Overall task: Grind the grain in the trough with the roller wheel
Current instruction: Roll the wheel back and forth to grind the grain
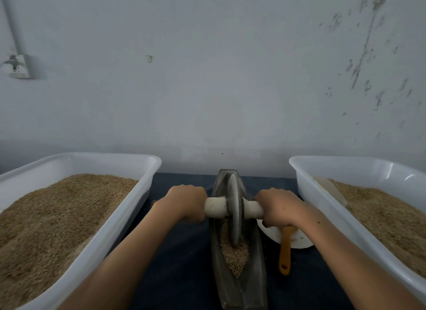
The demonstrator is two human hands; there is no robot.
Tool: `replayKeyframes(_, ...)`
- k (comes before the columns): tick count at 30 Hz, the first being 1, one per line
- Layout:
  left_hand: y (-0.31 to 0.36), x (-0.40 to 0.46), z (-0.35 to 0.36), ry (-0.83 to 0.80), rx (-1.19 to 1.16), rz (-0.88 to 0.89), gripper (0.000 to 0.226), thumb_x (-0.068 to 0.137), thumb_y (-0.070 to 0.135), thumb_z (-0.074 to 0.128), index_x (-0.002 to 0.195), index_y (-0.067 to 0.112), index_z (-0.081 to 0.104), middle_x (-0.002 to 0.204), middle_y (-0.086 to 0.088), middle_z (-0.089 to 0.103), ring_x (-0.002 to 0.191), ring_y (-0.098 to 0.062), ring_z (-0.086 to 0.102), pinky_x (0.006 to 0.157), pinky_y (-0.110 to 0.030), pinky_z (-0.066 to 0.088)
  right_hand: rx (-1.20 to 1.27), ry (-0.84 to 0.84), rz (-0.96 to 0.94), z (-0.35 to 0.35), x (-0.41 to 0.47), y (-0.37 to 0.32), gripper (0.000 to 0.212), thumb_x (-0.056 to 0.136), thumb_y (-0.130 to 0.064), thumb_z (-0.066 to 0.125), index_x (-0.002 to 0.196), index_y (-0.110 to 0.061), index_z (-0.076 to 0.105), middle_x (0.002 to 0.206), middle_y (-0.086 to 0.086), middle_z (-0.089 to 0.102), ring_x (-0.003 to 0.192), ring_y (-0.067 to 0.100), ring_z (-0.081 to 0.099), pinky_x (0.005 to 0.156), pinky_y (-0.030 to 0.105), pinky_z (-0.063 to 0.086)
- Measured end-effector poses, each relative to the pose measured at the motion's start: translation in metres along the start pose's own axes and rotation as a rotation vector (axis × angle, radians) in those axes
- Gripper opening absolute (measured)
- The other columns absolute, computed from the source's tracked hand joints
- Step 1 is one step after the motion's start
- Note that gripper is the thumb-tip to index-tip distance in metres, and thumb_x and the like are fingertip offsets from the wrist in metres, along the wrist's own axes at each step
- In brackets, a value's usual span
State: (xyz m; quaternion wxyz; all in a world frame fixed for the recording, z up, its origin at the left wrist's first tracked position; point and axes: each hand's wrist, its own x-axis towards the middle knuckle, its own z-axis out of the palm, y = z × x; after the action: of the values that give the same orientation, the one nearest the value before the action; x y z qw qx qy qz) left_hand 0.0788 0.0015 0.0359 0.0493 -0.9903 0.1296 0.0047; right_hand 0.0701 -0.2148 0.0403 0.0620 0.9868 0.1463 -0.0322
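Head view, the only one. Trough, a dark boat-shaped channel, runs 12-to-6 down the middle of the dark cloth-covered table. Roller wheel stands upright on edge inside it, pale axle handle sticking out at 9 and 3.

Left hand is wrapped around the 9 o'clock end of the handle, right hand around the 3 o'clock end. Both are clamped on, knuckles up, spaced apart with the disc between them. Likely reason: a symmetric grip keeps the wheel vertical and loads it evenly, so it tracks the channel instead of tipping onto a wall.

Grain sits in the trough at 6 o'clock from the wheel, piled at the disc's lower edge and trailing toward the near tip. That puts it below and between the hands, nearer the person than either fist. The far end of the trough, at 12 from the wheel, shows little or no grain. Kernels look mostly whole, so grinding is judged to be at an early stage.

Left tub at 9 and right tub at 3, both white, hold more grain, each just beside a forearm. Probably stock on one side and output on the other; cannot tell which.

White dish and yellow-handled tool lie at 4 o'clock from the wheel, just right of the trough and partly under the right wrist. The tool's head is hidden.
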Motion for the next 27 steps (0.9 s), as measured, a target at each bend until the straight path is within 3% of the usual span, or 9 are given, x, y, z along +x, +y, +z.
replayKeyframes(7,0.005,0.005,0.013,0.417,0.088,-0.019,0.021,0.086,0.030,0.057,0.105,0.021,0.051,0.097,0.001,0.062,0.086,-0.019,0.059,0.066,-0.028,0.036,0.029,0.412,0.045,0.022,0.012,0.000,0.018,0.085,-0.016,0.056,0.095,-0.028,0.049,0.088,-0.004,0.062,0.071,0.016,0.050,0.063,0.029,0.034)
replayKeyframes(10,0.006,0.004,0.015,0.497,0.095,-0.010,0.018,0.088,0.031,0.055,0.102,0.021,0.048,0.095,0.002,0.062,0.083,-0.017,0.059,0.064,-0.027,0.035,0.050,0.460,0.040,0.028,0.013,0.001,0.017,0.086,-0.018,0.056,0.095,-0.029,0.047,0.086,-0.006,0.061,0.074,0.015,0.054,0.063,0.029,0.036)
replayKeyframes(14,0.004,0.003,0.012,0.395,0.079,-0.009,0.023,0.086,0.032,0.058,0.105,0.021,0.053,0.097,0.001,0.063,0.085,-0.017,0.059,0.067,-0.028,0.036,0.000,0.330,0.045,0.018,0.009,-0.001,0.022,0.084,-0.015,0.059,0.103,-0.026,0.053,0.095,-0.002,0.064,0.081,0.017,0.058,0.066,0.029,0.037)
replayKeyframes(19,0.002,-0.002,0.002,0.055,0.019,0.009,0.036,0.079,0.033,0.065,0.111,0.017,0.058,0.098,-0.002,0.063,0.089,-0.019,0.060,0.070,-0.029,0.041,-0.022,0.030,-0.004,0.001,0.001,-0.001,0.032,0.080,-0.014,0.063,0.112,-0.019,0.060,0.098,0.002,0.065,0.085,0.018,0.062,0.062,0.026,0.040)
replayKeyframes(22,0.000,-0.002,-0.002,-0.080,-0.032,0.010,0.037,0.078,0.031,0.067,0.111,0.016,0.057,0.090,0.000,0.058,0.083,-0.017,0.056,0.071,-0.029,0.043,0.014,-0.065,-0.009,-0.003,-0.002,-0.001,0.033,0.080,-0.017,0.065,0.112,-0.018,0.060,0.098,0.003,0.065,0.086,0.019,0.063,0.065,0.027,0.045)
replayKeyframes(24,0.000,0.000,-0.001,-0.057,-0.028,0.002,0.036,0.078,0.031,0.067,0.109,0.017,0.058,0.087,0.002,0.056,0.080,-0.016,0.055,0.071,-0.029,0.043,0.026,-0.054,-0.009,-0.002,0.000,0.000,0.033,0.079,-0.018,0.066,0.112,-0.018,0.060,0.097,0.002,0.065,0.085,0.018,0.062,0.064,0.026,0.044)
replayKeyframes(27,0.001,0.001,0.005,0.126,0.031,-0.010,0.030,0.080,0.032,0.063,0.106,0.019,0.058,0.087,0.003,0.059,0.079,-0.017,0.056,0.067,-0.029,0.040,0.000,0.097,0.007,0.005,0.005,-0.001,0.029,0.081,-0.016,0.062,0.109,-0.023,0.060,0.095,0.000,0.065,0.082,0.016,0.061,0.063,0.027,0.040)
